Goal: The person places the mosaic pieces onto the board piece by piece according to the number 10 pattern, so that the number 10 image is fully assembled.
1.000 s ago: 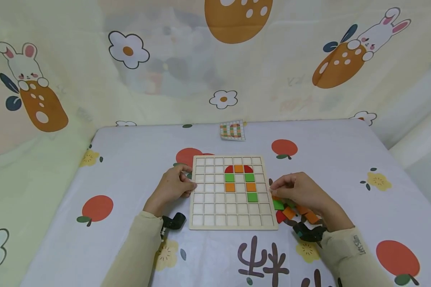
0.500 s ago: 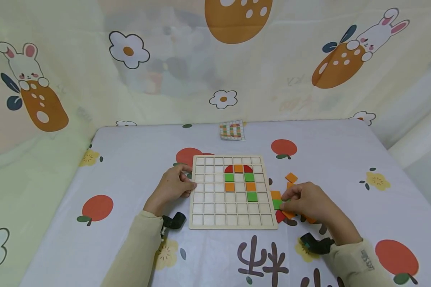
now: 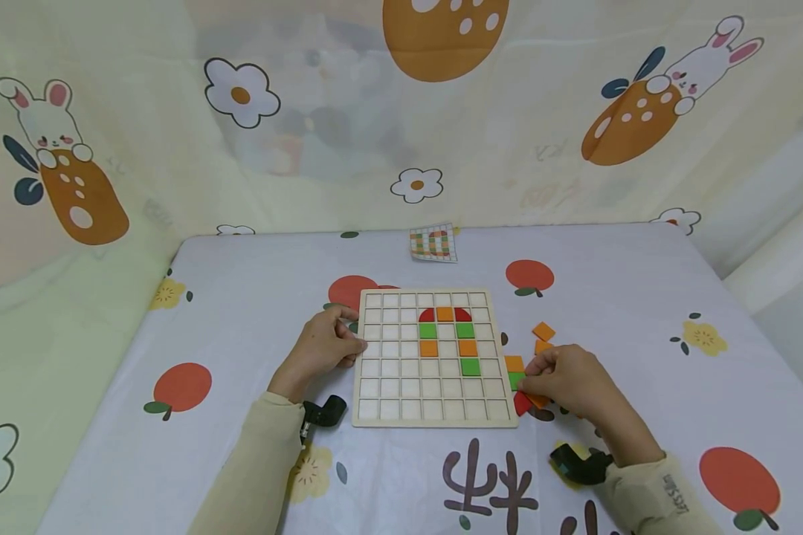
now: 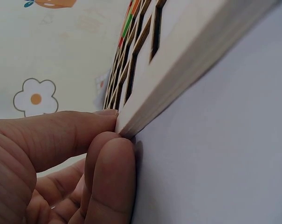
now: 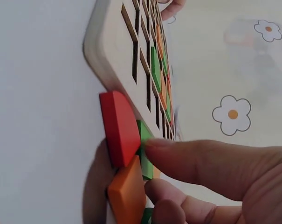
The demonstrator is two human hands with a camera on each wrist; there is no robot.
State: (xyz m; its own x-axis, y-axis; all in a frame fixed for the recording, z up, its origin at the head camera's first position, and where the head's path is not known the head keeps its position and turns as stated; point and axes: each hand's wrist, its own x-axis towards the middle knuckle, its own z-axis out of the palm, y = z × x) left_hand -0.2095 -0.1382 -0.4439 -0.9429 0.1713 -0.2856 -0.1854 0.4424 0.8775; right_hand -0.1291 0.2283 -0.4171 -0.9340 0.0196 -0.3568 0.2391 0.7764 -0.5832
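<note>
A square wooden grid board (image 3: 378,390) lies on the table, with several red, orange and green tiles set in its upper right cells. My left hand (image 3: 317,342) holds the board's left edge, thumb and fingertips meeting at the rim in the left wrist view. Right of the board, my right hand (image 3: 569,379) reaches over a loose group of tiles. Its thumb and curled fingers are at a green square tile (image 5: 145,156), which they partly cover. A red rounded tile (image 5: 120,130) and an orange tile (image 5: 129,191) lie beside it. Other tiles are hidden under the hand.
A small card with a coloured grid pattern (image 3: 433,243) lies at the back, beyond the board. Two orange tiles, one an orange square (image 3: 543,331), lie behind the right hand. Another orange tile (image 3: 514,363) is close to the board's right edge. A printed cloth curtain (image 3: 348,163) hangs behind.
My right hand has drawn back from the board's right edge, moving right and nearer to me. It uncovers orange tiles and now covers others. My left hand and the board keep their places.
</note>
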